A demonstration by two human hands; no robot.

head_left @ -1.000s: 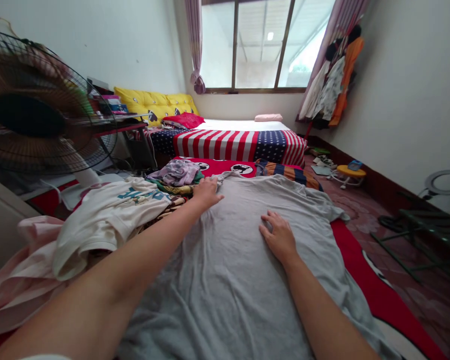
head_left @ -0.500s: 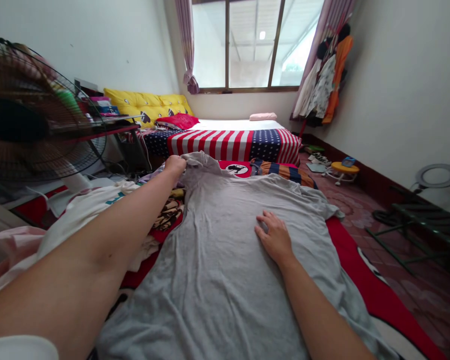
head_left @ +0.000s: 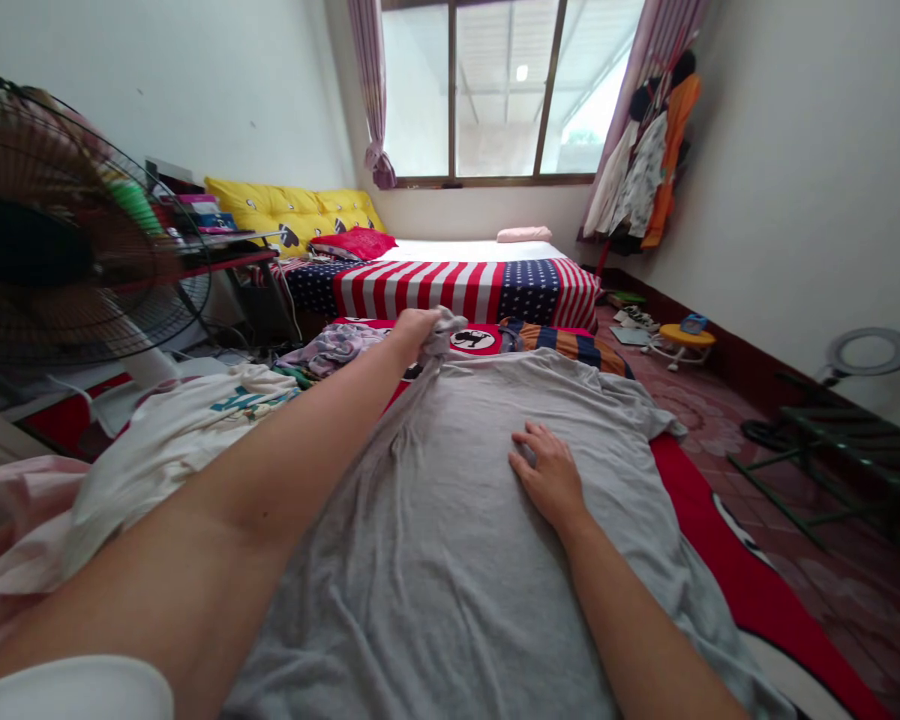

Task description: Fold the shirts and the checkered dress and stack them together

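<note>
A grey t-shirt (head_left: 465, 530) lies spread out in front of me on a red mat (head_left: 727, 560). My left hand (head_left: 414, 332) is stretched far forward and closed on the shirt's far left sleeve, which is bunched in its fingers and lifted slightly. My right hand (head_left: 547, 475) lies flat on the middle of the shirt with its fingers spread, pressing the cloth down.
A pile of clothes, with a white printed shirt (head_left: 187, 440) on top, lies at my left. A large fan (head_left: 67, 230) stands at far left. A flag-patterned mattress (head_left: 465, 285) lies ahead under the window. A metal rack (head_left: 840, 450) stands at right on the floor.
My left hand first lifted the grey shirt's left sleeve up and leftward, and has now carried it to the right and lower, toward the shirt's middle. My right hand has stayed put.
</note>
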